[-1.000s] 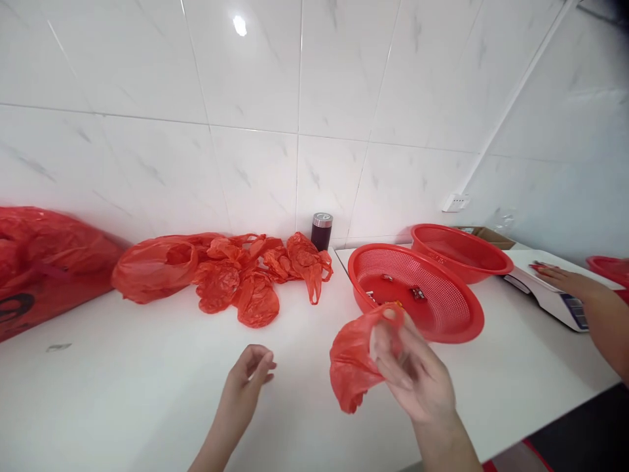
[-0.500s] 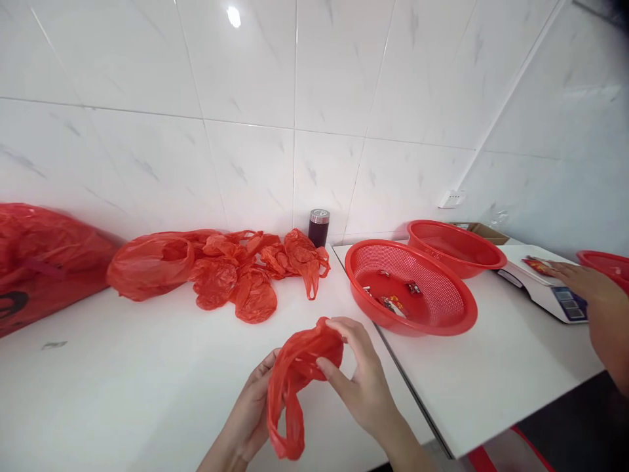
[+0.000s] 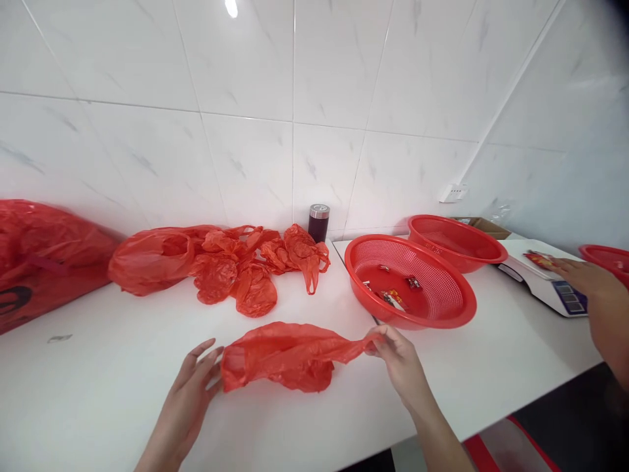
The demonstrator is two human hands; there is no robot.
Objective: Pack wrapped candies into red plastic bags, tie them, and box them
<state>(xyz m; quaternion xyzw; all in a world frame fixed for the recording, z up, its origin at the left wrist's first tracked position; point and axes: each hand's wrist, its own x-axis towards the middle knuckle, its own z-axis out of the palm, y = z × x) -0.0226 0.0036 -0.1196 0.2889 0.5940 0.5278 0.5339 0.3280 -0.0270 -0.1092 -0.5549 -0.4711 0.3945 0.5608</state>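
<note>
A red plastic carrier bag (image 3: 289, 357) is stretched out sideways between my two hands, low over the white table. My right hand (image 3: 393, 357) pinches its gathered right end between thumb and fingers. At the bag's left end is my left hand (image 3: 191, 390), its fingers apart and their tips at the bag's edge; whether they touch the plastic is unclear. Behind my hands lies a row of crumpled red plastic bags (image 3: 255, 292). To the right, a red perforated basket (image 3: 447, 288) holds several small wrapped packets (image 3: 393, 299).
A larger red bag (image 3: 49, 262) sits at far left. A dark tumbler (image 3: 318, 226) stands by the tiled wall. Another red basket (image 3: 484, 246) sits behind the first. At right, another person's hand (image 3: 582, 275) touches a packet (image 3: 539, 259) on a white scale (image 3: 545, 288).
My hands have moved apart, the left one leftward and the right one rightward. The bag has gone from bunched to stretched out, and its hanging handle loop no longer dangles.
</note>
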